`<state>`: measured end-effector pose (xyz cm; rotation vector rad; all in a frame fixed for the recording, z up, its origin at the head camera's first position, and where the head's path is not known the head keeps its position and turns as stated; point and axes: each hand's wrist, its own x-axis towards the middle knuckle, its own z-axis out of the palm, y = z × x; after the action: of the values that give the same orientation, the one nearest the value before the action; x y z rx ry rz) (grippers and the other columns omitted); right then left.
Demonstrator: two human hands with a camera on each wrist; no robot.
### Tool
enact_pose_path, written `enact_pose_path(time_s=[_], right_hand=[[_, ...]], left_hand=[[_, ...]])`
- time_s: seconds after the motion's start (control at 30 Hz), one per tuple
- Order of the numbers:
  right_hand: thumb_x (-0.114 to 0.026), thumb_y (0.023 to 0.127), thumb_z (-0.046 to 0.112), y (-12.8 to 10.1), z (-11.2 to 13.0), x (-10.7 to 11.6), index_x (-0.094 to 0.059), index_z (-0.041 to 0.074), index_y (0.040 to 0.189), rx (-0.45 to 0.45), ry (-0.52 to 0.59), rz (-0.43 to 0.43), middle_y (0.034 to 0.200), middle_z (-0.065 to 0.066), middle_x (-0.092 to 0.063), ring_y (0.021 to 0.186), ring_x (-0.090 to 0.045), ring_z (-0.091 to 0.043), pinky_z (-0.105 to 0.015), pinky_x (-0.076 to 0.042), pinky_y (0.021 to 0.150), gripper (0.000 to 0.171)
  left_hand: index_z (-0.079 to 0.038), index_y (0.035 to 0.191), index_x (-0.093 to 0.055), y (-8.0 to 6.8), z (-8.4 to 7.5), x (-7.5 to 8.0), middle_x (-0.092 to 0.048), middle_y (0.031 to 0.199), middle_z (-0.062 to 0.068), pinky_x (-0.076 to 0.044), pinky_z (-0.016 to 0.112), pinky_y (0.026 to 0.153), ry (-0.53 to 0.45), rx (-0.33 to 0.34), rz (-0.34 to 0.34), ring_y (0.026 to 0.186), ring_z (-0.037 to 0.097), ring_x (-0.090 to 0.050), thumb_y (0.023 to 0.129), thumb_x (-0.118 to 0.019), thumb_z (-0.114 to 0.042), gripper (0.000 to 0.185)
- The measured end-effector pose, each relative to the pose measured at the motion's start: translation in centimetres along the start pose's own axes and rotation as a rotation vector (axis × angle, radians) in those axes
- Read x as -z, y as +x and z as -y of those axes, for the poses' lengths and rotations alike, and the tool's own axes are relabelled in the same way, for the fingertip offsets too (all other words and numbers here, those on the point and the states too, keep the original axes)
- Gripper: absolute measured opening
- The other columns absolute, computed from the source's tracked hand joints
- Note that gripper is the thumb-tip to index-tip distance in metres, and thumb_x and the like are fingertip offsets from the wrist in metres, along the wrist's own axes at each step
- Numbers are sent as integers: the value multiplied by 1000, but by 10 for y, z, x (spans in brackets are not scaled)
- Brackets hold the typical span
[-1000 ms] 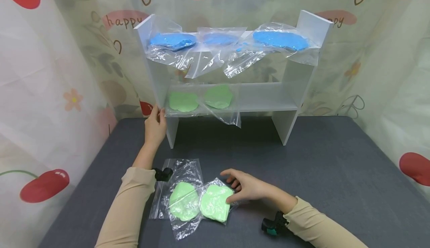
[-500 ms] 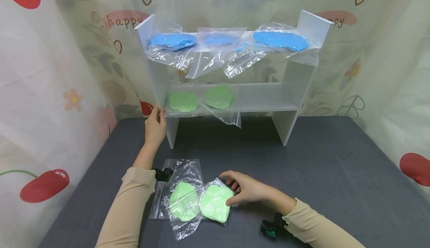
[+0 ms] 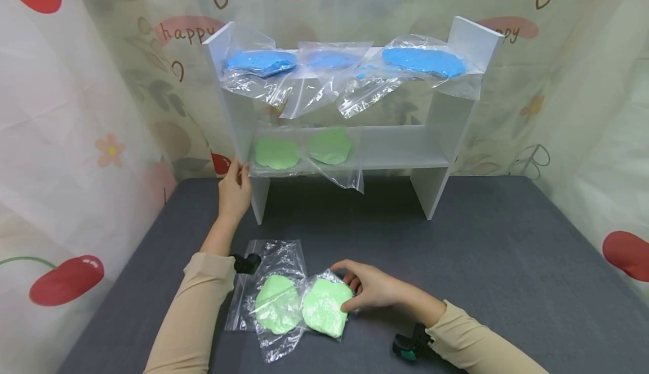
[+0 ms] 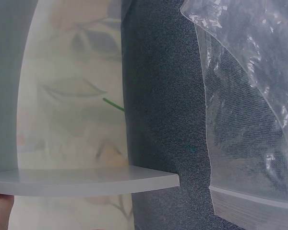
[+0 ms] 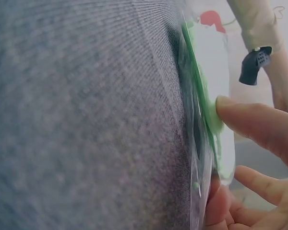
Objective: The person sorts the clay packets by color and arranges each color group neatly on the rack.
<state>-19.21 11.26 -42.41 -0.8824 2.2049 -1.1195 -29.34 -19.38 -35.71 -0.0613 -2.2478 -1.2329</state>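
My left hand [image 3: 235, 194] holds the left side panel of a white shelf [image 3: 395, 146] near its middle board. In the left wrist view, a fingertip [image 4: 1, 211] lies against the outside of that panel [image 4: 86, 182]. My right hand [image 3: 372, 286] pinches the right edge of a clear bag of flat green clay [image 3: 324, 306] on the table. In the right wrist view, the thumb [image 5: 254, 124] presses the bag's top while fingers [image 5: 218, 203] tuck at its underside. Beside it, to the left, lies another clear bag of green clay [image 3: 278, 305], overlapping a zip bag.
On the middle board, green clay slabs in clear bags [image 3: 329, 146] lie at the left, one bag hanging over the front edge. Blue clay in clear bags [image 3: 423, 60] lines the top board. Dark cloth [image 3: 507, 261] covers the table; a printed curtain [image 3: 573, 109] surrounds it.
My right hand has shifted very slightly left at the bag's edge. The left hand and the bags have stayed put.
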Motion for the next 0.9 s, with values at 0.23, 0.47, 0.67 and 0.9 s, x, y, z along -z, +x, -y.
enact_pose_path(time_s=[0.23, 0.47, 0.67, 0.9], right_hand=[[-76, 77, 17, 0, 0, -2, -40, 6, 136, 1, -10, -22, 94, -7, -57, 80, -52, -11, -21, -45, 68, 70], [-75, 77, 15, 0, -2, -1, -41, 5, 135, 53, 2, -40, 85, -4, -48, 71, -44, -8, -17, -41, 65, 67], [-71, 81, 12, -1, -1, 2, -37, 6, 138, 47, 92, 2, 86, -4, -42, 55, -32, -4, -17, -34, 54, 66], [-70, 83, 15, -2, -2, 4, -35, 4, 140, 50, 133, 18, 83, -3, -47, 53, -33, -3, -17, -35, 52, 68]], left_hand=[[-7, 135, -46, 0, -1, 0, -61, 119, 24, -50, 50, 87, -6, -9, 2, 112, 37, -60, 99, -42, -17, 37], [-5, 134, -47, 0, 0, 0, -62, 117, 25, -50, 50, 84, 0, -12, -6, 107, 37, -62, 99, -43, -17, 37], [-7, 136, -45, 0, 1, 0, -61, 120, 24, -50, 50, 83, 1, -6, 1, 107, 36, -62, 100, -41, -18, 39], [-8, 138, -43, 0, 2, 0, -60, 122, 23, -50, 50, 83, 3, -2, 12, 109, 36, -61, 100, -40, -20, 40]])
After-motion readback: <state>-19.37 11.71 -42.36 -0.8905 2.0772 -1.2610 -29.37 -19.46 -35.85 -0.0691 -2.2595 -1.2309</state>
